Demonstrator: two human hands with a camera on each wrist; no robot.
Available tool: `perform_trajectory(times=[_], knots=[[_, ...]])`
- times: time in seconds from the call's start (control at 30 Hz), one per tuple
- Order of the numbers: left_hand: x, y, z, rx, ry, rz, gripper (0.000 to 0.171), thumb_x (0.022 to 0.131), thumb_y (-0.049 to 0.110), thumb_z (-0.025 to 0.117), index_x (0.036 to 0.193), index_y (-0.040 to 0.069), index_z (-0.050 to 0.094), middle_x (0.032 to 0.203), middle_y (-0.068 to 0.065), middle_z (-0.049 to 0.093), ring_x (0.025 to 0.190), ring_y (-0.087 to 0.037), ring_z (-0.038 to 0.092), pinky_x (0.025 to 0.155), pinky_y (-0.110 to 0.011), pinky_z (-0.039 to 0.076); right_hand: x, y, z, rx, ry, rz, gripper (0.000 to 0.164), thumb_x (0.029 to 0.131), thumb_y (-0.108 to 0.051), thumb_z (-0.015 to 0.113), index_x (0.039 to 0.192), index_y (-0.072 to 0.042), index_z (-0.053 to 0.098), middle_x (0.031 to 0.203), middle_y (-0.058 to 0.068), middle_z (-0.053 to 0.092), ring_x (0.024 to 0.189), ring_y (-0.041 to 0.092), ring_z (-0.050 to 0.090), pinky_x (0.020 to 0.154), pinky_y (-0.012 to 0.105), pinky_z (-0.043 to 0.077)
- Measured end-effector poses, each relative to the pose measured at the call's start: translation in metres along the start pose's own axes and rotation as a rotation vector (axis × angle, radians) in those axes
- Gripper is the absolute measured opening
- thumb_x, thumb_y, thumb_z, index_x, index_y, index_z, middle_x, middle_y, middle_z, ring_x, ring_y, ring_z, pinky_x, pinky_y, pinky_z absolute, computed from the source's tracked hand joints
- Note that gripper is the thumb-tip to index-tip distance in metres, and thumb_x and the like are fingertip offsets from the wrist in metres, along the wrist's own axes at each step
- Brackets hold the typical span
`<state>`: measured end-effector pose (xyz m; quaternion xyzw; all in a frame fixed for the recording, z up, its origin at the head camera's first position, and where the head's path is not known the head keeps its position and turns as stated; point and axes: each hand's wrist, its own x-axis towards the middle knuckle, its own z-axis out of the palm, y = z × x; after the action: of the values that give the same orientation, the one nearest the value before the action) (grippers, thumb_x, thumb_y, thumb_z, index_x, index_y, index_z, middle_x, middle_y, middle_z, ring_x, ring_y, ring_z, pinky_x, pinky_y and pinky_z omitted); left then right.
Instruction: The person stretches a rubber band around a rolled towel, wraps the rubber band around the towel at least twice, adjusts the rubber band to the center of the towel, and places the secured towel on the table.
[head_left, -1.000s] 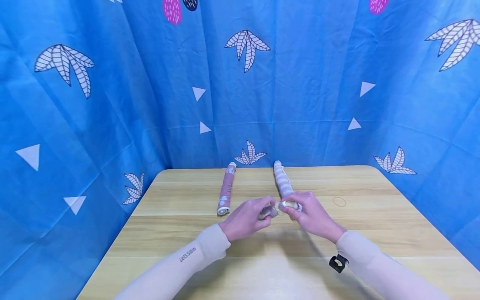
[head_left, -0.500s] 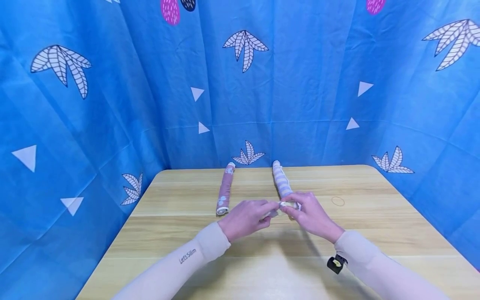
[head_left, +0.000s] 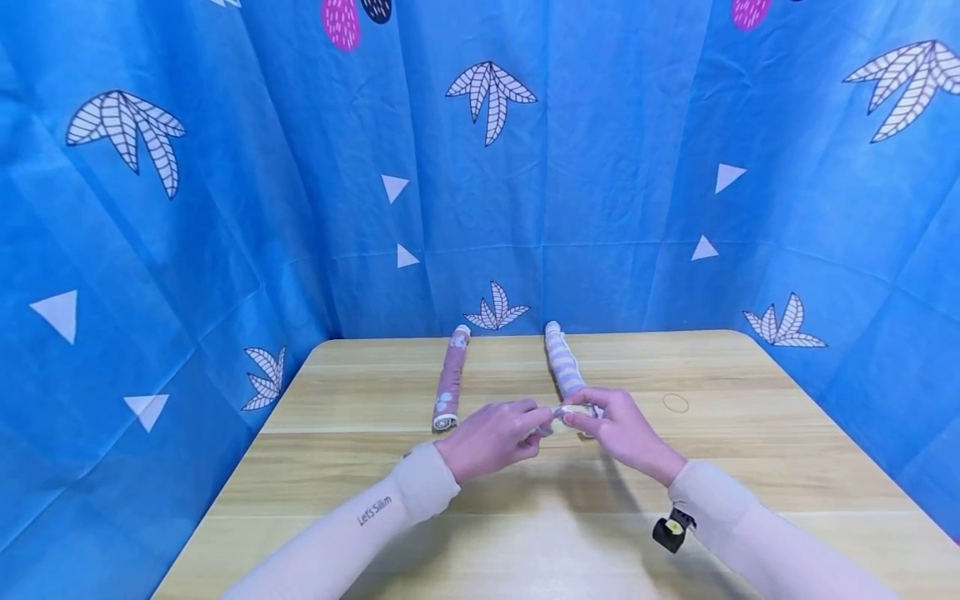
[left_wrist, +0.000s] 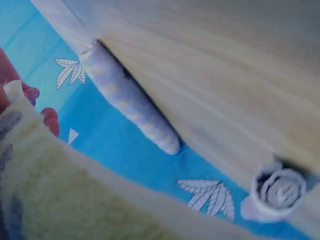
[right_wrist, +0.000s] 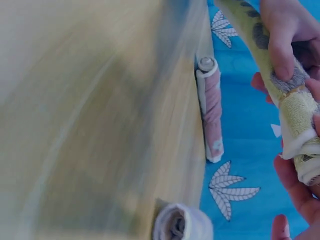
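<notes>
A yellow-green rolled towel with dark grey spots [right_wrist: 298,120] is held between both hands over the table, and in the left wrist view the towel [left_wrist: 90,185] fills the lower foreground. My left hand [head_left: 498,437] grips one part of the roll, its thumb pressing on a grey spot beside a thin tan band round the towel. My right hand [head_left: 621,429] pinches the towel's other end, fingers curled round it. The two hands' fingertips nearly meet in the head view. Much of the towel is hidden by the fingers in that view.
A pink rolled towel [head_left: 452,379] lies on the wooden table [head_left: 360,400], left of the hands. Behind the right hand lies a lilac-and-white striped rolled towel [head_left: 564,360]. A thin rubber band [head_left: 676,403] rests to the right. Blue curtains [head_left: 600,167] enclose the table.
My left fingers have moved right, closing the small gap to the right hand, and now cover more of the towel. The right hand stays nearly in place.
</notes>
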<state>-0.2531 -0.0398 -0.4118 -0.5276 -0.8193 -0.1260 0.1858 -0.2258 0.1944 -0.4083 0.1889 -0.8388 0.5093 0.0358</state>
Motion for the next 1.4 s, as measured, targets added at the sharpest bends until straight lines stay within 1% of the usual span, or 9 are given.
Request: perform_trajectory(times=[0.23,0.5,0.6,0.83,1.0,1.13,1.2,1.27,1.4], knots=[[-0.003,-0.002,0.002,-0.057,-0.005,-0.001,0.04,0.093,0.009,0.068,0.13,0.02,0.057,0.099,0.005,0.069,0.074,-0.003,0.06,0.068,-0.006,0.045,0.001,0.001,-0.001,-0.003,-0.023,0.06,0.019,0.094,-0.017,0.069,0.108,-0.004,0.071,0.107,0.018,0.069,0.076,0.021,0.064,0.065,0.035,0.057],[0.004,0.0,-0.005,0.048,0.004,0.021,0.02,0.092,0.014,0.071,0.109,0.016,0.062,0.093,0.005,0.07,0.072,-0.002,0.06,0.067,-0.006,0.045,0.006,-0.002,-0.002,-0.004,-0.001,0.063,0.015,0.092,-0.014,0.07,0.104,-0.005,0.072,0.1,0.017,0.07,0.072,0.02,0.064,0.061,0.032,0.057],[0.003,0.001,-0.003,0.084,-0.018,0.006,0.018,0.091,0.015,0.073,0.105,0.016,0.062,0.09,0.006,0.068,0.072,-0.003,0.06,0.067,-0.007,0.046,0.007,-0.001,0.0,-0.014,-0.007,0.054,0.013,0.091,-0.012,0.071,0.102,-0.006,0.072,0.101,0.018,0.07,0.07,0.02,0.063,0.059,0.031,0.056],[0.0,-0.003,0.003,0.097,-0.049,0.018,0.013,0.092,0.017,0.071,0.099,0.017,0.06,0.087,0.006,0.062,0.071,-0.002,0.053,0.064,-0.006,0.041,0.007,0.0,0.002,-0.012,0.003,0.064,0.01,0.09,-0.01,0.072,0.099,-0.004,0.074,0.1,0.018,0.07,0.075,0.02,0.063,0.061,0.031,0.057],[-0.002,-0.007,0.002,-0.04,-0.06,0.004,0.011,0.092,0.013,0.071,0.096,0.018,0.061,0.087,0.008,0.06,0.074,-0.002,0.053,0.068,-0.007,0.044,0.008,-0.001,0.002,0.032,-0.006,0.107,0.019,0.089,-0.013,0.074,0.101,0.001,0.074,0.103,0.018,0.069,0.082,0.02,0.061,0.065,0.032,0.056],[-0.003,-0.007,-0.001,-0.26,-0.11,-0.133,0.013,0.094,0.014,0.066,0.099,0.022,0.058,0.09,0.012,0.064,0.076,-0.001,0.055,0.07,-0.013,0.047,0.005,-0.001,0.0,-0.029,-0.043,0.071,0.026,0.092,-0.022,0.072,0.111,-0.004,0.073,0.105,0.015,0.07,0.079,0.022,0.062,0.063,0.032,0.054],[-0.004,-0.008,-0.002,-0.393,-0.134,-0.231,0.013,0.096,0.015,0.064,0.102,0.024,0.056,0.09,0.013,0.064,0.075,-0.002,0.054,0.068,-0.016,0.046,0.002,0.0,-0.003,-0.107,-0.053,-0.031,0.029,0.093,-0.022,0.071,0.12,-0.01,0.072,0.111,0.013,0.07,0.082,0.022,0.064,0.066,0.032,0.056],[-0.004,-0.008,-0.003,-0.534,-0.145,-0.31,0.014,0.097,0.015,0.062,0.105,0.024,0.056,0.09,0.01,0.062,0.075,-0.004,0.053,0.067,-0.019,0.046,-0.001,0.003,-0.005,-0.214,-0.06,-0.188,0.036,0.092,-0.023,0.073,0.127,-0.015,0.068,0.119,0.009,0.07,0.094,0.023,0.066,0.078,0.038,0.056],[-0.005,-0.01,-0.002,-0.756,-0.159,-0.403,0.013,0.098,0.014,0.06,0.107,0.022,0.055,0.088,0.005,0.061,0.072,-0.009,0.053,0.064,-0.022,0.045,-0.004,0.01,-0.006,-0.477,-0.035,-0.479,0.053,0.082,-0.027,0.082,0.133,-0.023,0.064,0.132,-0.003,0.065,0.121,0.022,0.057,0.096,0.048,0.044]])
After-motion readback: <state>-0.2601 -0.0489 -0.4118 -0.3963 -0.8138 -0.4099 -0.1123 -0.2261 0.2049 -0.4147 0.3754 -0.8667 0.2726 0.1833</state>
